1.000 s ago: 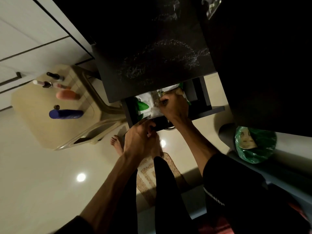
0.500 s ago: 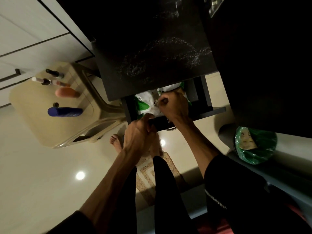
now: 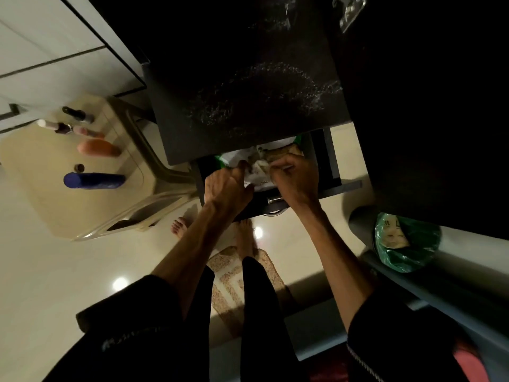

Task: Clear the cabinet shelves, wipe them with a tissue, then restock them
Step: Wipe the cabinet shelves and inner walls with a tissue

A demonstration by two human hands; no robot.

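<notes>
1. Cabinet: dark, dusty top; an open compartment below its front edge holds a white and green packet.
2. Left hand: fingers curled over the packet's near edge, gripping it.
3. Right hand: fingers curled, pinching the packet's top.
4. Chair, left of the cabinet: carries a blue bottle, an orange bottle and small bottles.
5. Bin with green liner stands to the right.

white-green packet | crumpled, in dark cabinet compartment | under dusty shelf
</notes>
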